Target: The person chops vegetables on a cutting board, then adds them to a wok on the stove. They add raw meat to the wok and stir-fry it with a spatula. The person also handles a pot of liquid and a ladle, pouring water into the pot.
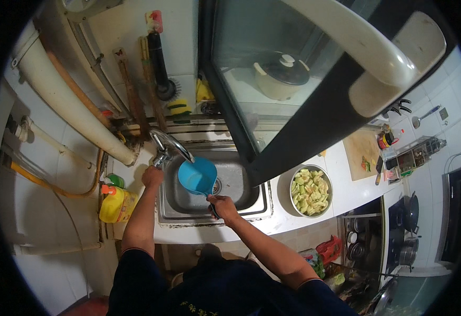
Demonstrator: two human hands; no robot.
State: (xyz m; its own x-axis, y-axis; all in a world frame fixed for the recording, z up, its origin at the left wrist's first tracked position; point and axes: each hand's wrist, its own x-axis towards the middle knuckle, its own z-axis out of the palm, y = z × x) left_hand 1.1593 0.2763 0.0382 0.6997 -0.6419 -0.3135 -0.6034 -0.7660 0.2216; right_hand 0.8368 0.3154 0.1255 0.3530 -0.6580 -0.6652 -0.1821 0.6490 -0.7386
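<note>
A blue plastic dipper [197,173] is over the stainless steel sink [234,170], its bowl just below the spout of the chrome faucet [181,148]. My right hand [222,208] grips the dipper's handle near the sink's front rim. At the sink's left edge my left hand [152,176] is on or against the faucet's handle; its fingers are partly hidden, so its grip is unclear. Whether water is flowing cannot be told. To the right of the sink stands a metal bowl [311,191] full of cut pale green vegetable pieces.
An open window frame [301,130] juts over the sink's right back part. Yellow detergent [118,204] stands left of my left forearm. A cutting board [360,154] with chopped bits and a knife [379,170] lie on the right counter. A sponge [179,107] and brush [163,85] are behind the sink.
</note>
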